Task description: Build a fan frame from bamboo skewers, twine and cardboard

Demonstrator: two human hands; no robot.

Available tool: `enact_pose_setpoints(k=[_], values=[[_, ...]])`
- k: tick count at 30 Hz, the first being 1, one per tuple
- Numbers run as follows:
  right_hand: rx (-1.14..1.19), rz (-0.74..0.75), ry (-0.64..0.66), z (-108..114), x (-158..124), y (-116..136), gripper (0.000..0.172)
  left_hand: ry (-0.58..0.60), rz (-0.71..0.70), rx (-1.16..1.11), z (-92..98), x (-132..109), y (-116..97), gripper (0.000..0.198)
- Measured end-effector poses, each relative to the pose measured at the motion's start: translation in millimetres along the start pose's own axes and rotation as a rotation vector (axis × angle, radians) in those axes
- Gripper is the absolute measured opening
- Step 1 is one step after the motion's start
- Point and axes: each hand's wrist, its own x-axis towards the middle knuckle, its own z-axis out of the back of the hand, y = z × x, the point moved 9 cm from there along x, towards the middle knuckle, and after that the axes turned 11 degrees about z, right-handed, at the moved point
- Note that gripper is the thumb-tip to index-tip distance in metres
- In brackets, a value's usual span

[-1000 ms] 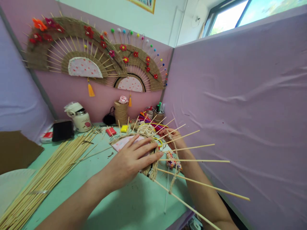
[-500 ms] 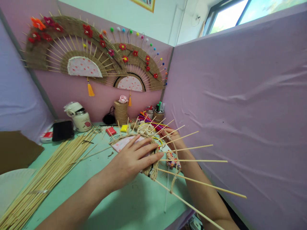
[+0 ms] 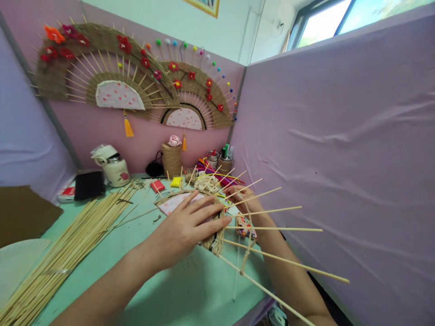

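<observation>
Jute cord beyond the spread left hand on the fan may slip along the sticks if the right hand, apparently pinching it, slackens.

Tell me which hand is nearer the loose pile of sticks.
Left. The left hand rests on the woven fan, right of the loose sticks; the right hand is farther right, behind the fan's spokes.

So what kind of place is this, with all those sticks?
It looks like a small craft corner. There's a bundle of thin sticks on the table, a roll of twine, and a woven fan under the person's left hand.
</observation>
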Motion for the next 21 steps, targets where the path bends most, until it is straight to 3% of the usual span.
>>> enact_pose_setpoints(k=[15,21], values=[[-0.023,-0.08,0.108,-21.8,-10.9,-15.0,0.041,-0.032,0.005,-0.006,1.3,0.7,-0.3,0.05],[-0.077,-0.049,0.173,-33.3,-23.4,-16.9,0.029,-0.023,0.026,0.022,0.3,0.1,3.2,0.055]])
